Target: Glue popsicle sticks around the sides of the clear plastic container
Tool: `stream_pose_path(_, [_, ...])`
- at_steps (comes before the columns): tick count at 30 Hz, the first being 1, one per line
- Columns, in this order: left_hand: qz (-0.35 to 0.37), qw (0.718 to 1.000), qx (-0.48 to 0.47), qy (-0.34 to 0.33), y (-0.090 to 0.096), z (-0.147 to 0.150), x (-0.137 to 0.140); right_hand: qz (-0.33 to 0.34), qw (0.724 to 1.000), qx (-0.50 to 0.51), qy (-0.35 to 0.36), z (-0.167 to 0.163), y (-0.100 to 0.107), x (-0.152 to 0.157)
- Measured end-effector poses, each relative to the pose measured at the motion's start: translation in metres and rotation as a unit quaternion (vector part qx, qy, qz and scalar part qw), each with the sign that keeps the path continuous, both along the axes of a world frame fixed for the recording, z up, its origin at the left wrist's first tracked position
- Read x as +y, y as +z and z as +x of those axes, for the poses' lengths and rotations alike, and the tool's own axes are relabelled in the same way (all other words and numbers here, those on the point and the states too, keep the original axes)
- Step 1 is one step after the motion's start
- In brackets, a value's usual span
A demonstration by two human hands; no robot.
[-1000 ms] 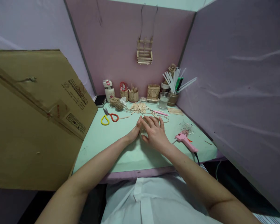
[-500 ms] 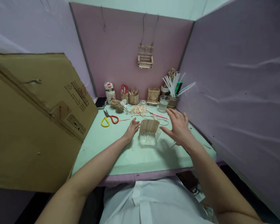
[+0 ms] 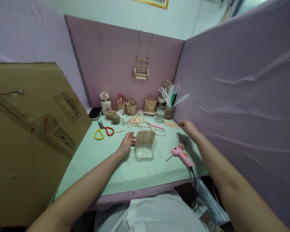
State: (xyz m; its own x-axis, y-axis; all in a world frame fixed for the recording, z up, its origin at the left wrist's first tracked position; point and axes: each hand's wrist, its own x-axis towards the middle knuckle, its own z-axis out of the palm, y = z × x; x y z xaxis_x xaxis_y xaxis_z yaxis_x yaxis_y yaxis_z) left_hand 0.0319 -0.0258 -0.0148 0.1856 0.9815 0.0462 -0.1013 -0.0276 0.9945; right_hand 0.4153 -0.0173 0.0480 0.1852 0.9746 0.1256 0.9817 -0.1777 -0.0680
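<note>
A clear plastic container (image 3: 145, 151) stands in the middle of the table, its far side lined with wooden craft sticks (image 3: 145, 138). At its left edge is my left hand (image 3: 127, 144), fingers loosely apart and close to the wall; whether they touch it I cannot tell. My right hand (image 3: 189, 129) is low over the table at the far right, fingers drawn together beside a row of flat craft sticks (image 3: 171, 124). What those fingers hold, if anything, is hidden. Nearer me lies a pink glue gun (image 3: 182, 156), its cord hanging off the front edge.
Scissors (image 3: 106, 130) with yellow and red handles lie at left, near twine balls (image 3: 114, 117). Loose sticks (image 3: 135, 121), a pink pen-like tool (image 3: 157, 126) and a water cup (image 3: 160, 114) are farther back. A large cardboard sheet (image 3: 38, 135) borders the left side.
My right hand has moved from beside the container out to the right, and its spread fingers have come together. My left hand stays by the container. The view has shifted, and the glue gun now shows.
</note>
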Motion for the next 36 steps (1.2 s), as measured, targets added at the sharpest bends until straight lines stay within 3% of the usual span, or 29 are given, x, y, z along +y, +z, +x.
stream_pose_path(6, [0.013,1.0,0.008,0.006,0.0,0.0,-0.001,-0.059,0.998,-0.034,-0.008,0.001,-0.028,0.029])
stream_pose_path(13, [0.021,1.0,0.017,0.001,-0.007,-0.001,0.003,-0.084,0.995,-0.053,-0.007,0.0,-0.036,0.045])
stream_pose_path(21, [0.021,0.999,0.024,0.002,-0.008,-0.001,0.003,-0.059,0.998,-0.035,-0.001,-0.006,-0.029,0.039])
stream_pose_path(26, [0.039,0.998,0.03,0.032,-0.004,-0.004,0.003,0.016,1.0,-0.006,-0.017,-0.022,-0.006,0.029])
stream_pose_path(30, [0.133,0.983,0.038,0.12,0.017,-0.011,0.001,0.113,0.993,0.025,-0.023,-0.048,0.024,0.003])
stream_pose_path(33, [0.184,0.97,0.003,0.159,0.04,-0.015,-0.014,0.179,0.983,0.052,-0.004,-0.089,0.035,-0.047])
stream_pose_path(34, [0.181,0.971,-0.009,0.159,0.047,-0.016,-0.024,0.205,0.976,0.067,0.016,-0.108,0.034,-0.068])
stream_pose_path(36, [0.166,0.976,-0.022,0.139,0.057,-0.015,-0.05,0.287,0.939,0.154,0.108,-0.15,0.025,-0.11])
